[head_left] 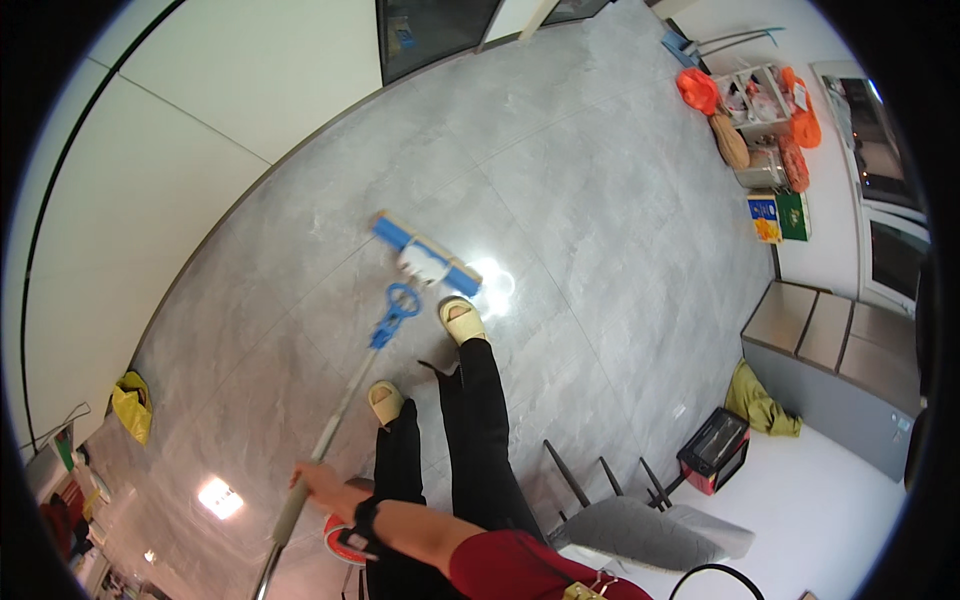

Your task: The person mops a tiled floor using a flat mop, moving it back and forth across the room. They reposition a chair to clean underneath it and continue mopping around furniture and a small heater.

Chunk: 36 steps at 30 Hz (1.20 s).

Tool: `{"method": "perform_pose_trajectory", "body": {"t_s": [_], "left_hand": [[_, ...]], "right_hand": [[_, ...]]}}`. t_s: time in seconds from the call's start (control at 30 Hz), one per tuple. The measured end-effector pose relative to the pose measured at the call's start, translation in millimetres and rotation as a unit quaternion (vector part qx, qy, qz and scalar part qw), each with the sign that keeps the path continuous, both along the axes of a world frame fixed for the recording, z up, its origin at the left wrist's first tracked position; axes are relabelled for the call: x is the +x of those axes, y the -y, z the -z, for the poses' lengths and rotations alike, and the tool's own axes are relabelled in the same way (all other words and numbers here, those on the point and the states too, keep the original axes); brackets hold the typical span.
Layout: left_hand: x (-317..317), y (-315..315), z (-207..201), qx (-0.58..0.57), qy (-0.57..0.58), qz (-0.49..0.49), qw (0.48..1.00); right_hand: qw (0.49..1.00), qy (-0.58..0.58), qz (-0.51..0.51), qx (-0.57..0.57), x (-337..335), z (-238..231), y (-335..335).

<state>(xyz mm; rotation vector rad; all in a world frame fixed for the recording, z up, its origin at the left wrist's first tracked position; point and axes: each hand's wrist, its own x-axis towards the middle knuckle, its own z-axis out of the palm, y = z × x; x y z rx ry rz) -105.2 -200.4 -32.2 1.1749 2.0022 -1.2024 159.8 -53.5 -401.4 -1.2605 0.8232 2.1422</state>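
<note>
My right hand (317,482) is closed around the pale grip of a long-handled mop (345,405). Its arm, with a black band at the wrist and a red sleeve, reaches across to the left. The pole slants from the lower left up to a blue bracket and a wide blue and white head (424,262), slightly blurred. That head rests on the grey tiled floor (560,180), just ahead of my feet in cream slippers (461,320). My left hand is out of view, and the pole's upper end runs past the lower edge.
A grey chair (640,535) stands at the lower right, near a black and red box (714,452). Shelves (752,105) with bags and a squash line the far right wall. A yellow bag (132,408) lies at left. Behind my wrist is a red round object (343,545).
</note>
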Motion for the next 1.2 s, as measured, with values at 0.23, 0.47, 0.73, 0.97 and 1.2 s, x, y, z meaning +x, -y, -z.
{"method": "perform_pose_trajectory", "body": {"t_s": [0.23, 0.47, 0.73, 0.97, 1.2], "left_hand": [[264.8, -69.3, 181.8, 0.116, 0.139, -0.073, 0.981], [550.8, -238.3, 269.5, 0.015, 0.425, -0.245, 0.871], [476.3, -291.7, 269.3, 0.121, 0.468, -0.276, 0.831], [302.8, -157.3, 162.6, 0.128, 0.329, -0.326, 0.877], [147.7, 62.9, 52.3, 0.205, 0.145, -0.277, 0.927]], "right_hand": [[0.952, 0.301, 0.034, 0.045, 333.3, 112.1, -90.6], [0.804, 0.574, -0.155, 0.011, 589.3, 127.6, -262.2], [0.815, 0.532, -0.191, 0.124, 494.1, 123.1, -338.1], [0.900, 0.404, -0.113, 0.119, 281.6, 106.8, -282.2], [0.928, 0.229, -0.206, 0.210, 59.0, 33.0, -85.2]]}}
